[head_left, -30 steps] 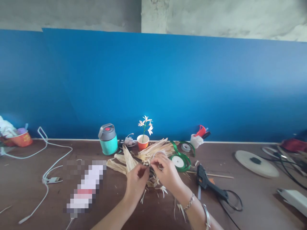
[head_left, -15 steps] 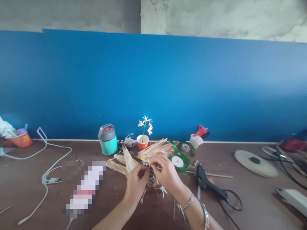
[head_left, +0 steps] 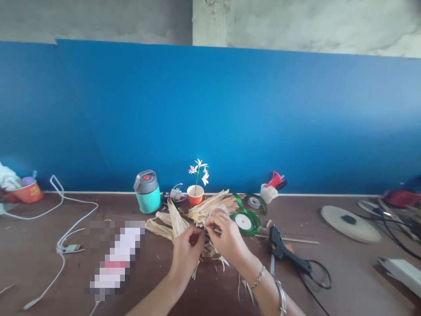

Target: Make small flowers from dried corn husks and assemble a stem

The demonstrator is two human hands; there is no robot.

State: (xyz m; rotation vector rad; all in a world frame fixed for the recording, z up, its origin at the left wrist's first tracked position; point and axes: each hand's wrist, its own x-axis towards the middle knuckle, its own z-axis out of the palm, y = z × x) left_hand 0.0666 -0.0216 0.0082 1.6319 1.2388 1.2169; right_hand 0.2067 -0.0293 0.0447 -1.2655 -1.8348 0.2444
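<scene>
Holding the left hand [head_left: 187, 248] and the right hand [head_left: 226, 235] close together over a brown worktop [head_left: 154, 272], almost meeting at the fingertips. Bending thumb and index finger toward each other in a pinch on the left, and doing likewise on the right with the other fingers curled in. Cannot tell whether either grip is fully closed or what it has hold of; perhaps pinching something slim, but too small and too hidden to make out. Wearing a chain bracelet [head_left: 258, 278] and a bangle [head_left: 281, 298] on the right arm.

Working right at the heap of dried husks [head_left: 177, 221], broad and pointed behind the left hand, gathered in a paler bundle [head_left: 210, 205] beyond the right. Can see narrow scraps [head_left: 246, 289] scattered below and beside the right forearm. Can see, just behind the heap, a red paper cup [head_left: 195, 201] with pale flowers [head_left: 199, 165] upright in it on a green stem.

Can also make out, right of the right hand, a spool of green ribbon [head_left: 243, 221], a roll of tape [head_left: 254, 202], a thin stick [head_left: 299, 241] and a black glue gun [head_left: 279, 246]. Over on the left, can see a teal jar [head_left: 148, 200] and a white cable [head_left: 80, 213].
</scene>
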